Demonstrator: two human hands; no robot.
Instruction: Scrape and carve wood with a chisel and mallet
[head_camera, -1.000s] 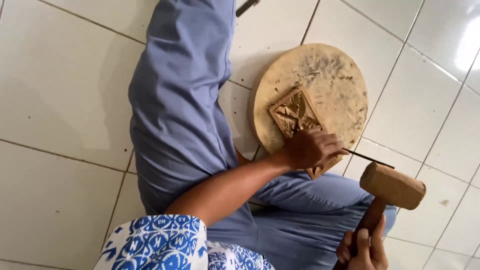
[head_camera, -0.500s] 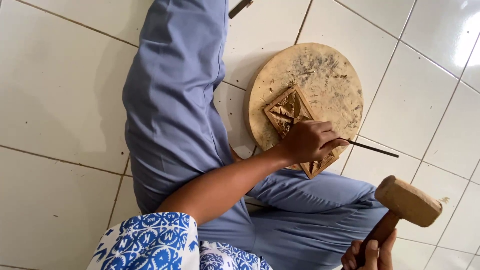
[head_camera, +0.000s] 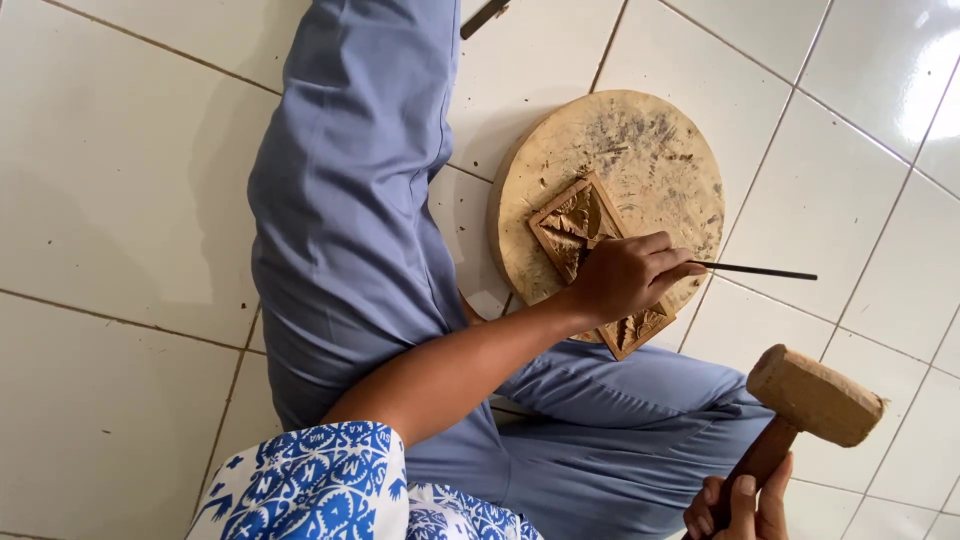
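Observation:
My left hand (head_camera: 625, 275) is closed around a thin dark chisel (head_camera: 760, 270), its tip hidden under my fingers on a square carved wooden panel (head_camera: 568, 225). The panel lies on a round wooden block (head_camera: 650, 140) on the tiled floor. My right hand (head_camera: 740, 505), at the bottom edge, grips the handle of a wooden mallet (head_camera: 815, 395). The mallet's head hangs below the chisel's free end, apart from it.
My legs in blue trousers (head_camera: 350, 200) lie folded around the block. White floor tiles (head_camera: 120, 180) surround everything. A dark tool end (head_camera: 487, 15) pokes in at the top edge. A blue and white patterned sleeve (head_camera: 310, 485) covers my left upper arm.
The mallet head has drawn back from the chisel's end, down and to the right. My left hand has stayed on the panel with the chisel.

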